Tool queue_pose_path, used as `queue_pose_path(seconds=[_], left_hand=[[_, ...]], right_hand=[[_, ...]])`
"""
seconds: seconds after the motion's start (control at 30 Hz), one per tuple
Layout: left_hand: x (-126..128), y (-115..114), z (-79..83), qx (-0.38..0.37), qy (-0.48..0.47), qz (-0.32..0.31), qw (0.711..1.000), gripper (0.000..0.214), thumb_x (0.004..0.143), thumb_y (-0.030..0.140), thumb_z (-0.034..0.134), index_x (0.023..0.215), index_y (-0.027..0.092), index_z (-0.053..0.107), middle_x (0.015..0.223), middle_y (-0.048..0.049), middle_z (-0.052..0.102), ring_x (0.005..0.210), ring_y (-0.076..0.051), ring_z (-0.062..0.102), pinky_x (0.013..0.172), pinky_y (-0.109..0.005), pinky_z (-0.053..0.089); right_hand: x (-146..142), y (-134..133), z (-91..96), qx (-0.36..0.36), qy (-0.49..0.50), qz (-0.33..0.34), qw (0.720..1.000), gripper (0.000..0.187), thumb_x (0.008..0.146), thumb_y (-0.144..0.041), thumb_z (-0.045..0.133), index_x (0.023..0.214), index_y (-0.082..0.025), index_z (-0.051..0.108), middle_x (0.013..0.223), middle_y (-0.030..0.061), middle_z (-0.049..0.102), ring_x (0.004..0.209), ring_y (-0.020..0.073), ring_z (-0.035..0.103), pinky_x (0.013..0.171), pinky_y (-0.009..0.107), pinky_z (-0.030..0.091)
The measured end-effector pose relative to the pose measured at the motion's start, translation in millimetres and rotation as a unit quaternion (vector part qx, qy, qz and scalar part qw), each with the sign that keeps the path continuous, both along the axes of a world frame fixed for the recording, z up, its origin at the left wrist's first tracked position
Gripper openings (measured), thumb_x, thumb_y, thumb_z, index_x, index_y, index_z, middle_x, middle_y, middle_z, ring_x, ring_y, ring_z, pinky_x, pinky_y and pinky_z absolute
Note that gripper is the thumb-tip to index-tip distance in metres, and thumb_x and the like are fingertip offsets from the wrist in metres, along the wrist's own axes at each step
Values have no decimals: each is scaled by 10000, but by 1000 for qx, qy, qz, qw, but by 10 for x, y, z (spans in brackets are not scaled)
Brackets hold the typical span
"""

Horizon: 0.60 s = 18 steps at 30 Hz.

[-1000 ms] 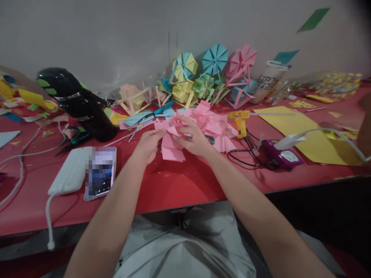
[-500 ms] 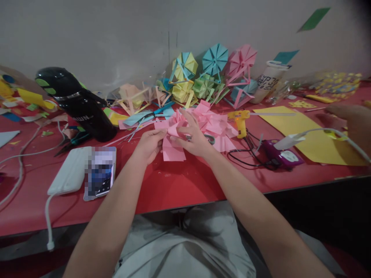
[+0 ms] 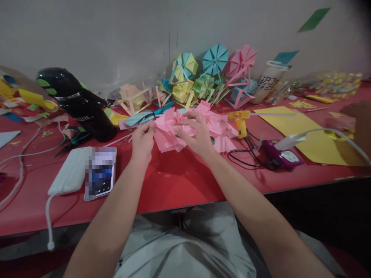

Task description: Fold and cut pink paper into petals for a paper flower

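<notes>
A pink folded-paper piece (image 3: pixel 169 136), with pleats fanned outward, is held above the red table in front of me. My left hand (image 3: pixel 143 142) pinches its left edge between thumb and fingers. Over its right side is my right hand (image 3: pixel 198 133), fingers bent and apart, the tips at the folds near its middle. More pink folded paper (image 3: pixel 222 127) lies behind and to the right of my right hand. Part of a scissors handle (image 3: pixel 213 139) peeks out beside that hand, the rest being covered.
A yellow glue gun (image 3: pixel 240 121) and purple power socket (image 3: pixel 282 154) are on the right, near yellow paper (image 3: pixel 307 135). To the left are a black bottle (image 3: pixel 84 112), a white power bank (image 3: pixel 71 170) and a phone (image 3: pixel 101 173). Another person's hand (image 3: pixel 361 116) is far right.
The pink paper piece has turned and spread into a fan. My left hand has shifted slightly left, and my right hand's fingers have bent over the folds. The other person's hand moved right.
</notes>
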<state>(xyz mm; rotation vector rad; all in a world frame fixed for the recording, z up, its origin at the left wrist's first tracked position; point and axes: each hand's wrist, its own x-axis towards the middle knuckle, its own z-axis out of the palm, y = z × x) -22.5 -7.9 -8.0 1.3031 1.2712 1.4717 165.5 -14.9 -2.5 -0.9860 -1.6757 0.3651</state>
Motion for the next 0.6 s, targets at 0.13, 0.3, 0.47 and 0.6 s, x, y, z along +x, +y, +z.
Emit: queue_pose_path(seconds=[0.13, 0.3, 0.47, 0.6], left_hand=[[26, -24, 20, 74, 17, 45, 996, 221, 876, 411, 655, 880, 217, 762, 912, -16, 746, 933, -190, 651, 871, -314, 505], [52, -57, 59, 94, 49, 12, 994, 223, 877, 401, 667, 929, 233, 804, 1003, -33, 782, 1023, -221, 683, 959, -344, 505], [71, -76, 62, 96, 11, -42, 994, 235, 849, 430, 706, 947, 247, 816, 1011, -38, 790, 1010, -222, 694, 964, -359, 513], [114, -128, 106, 63, -33, -118, 990, 237, 783, 373, 762, 970, 239, 815, 1067, -61, 789, 1073, -240, 695, 982, -379, 519]], right_hand=[[-17, -33, 42, -151, 32, 27, 988, 542, 907, -654, 575, 616, -197, 606, 633, 41, 631, 625, 156, 592, 612, 306, 496], [-72, -47, 44, -340, 76, 135, 928, 527, 855, -654, 662, 642, -172, 656, 674, 90, 718, 539, 151, 639, 534, 291, 535], [-81, -30, 44, -400, 202, 149, 882, 338, 827, -482, 766, 748, -201, 594, 820, 97, 764, 587, 167, 694, 520, 299, 591], [-52, 35, -21, -381, 263, 147, 874, 274, 801, -374, 772, 850, -211, 557, 820, 69, 743, 678, 173, 722, 607, 299, 607]])
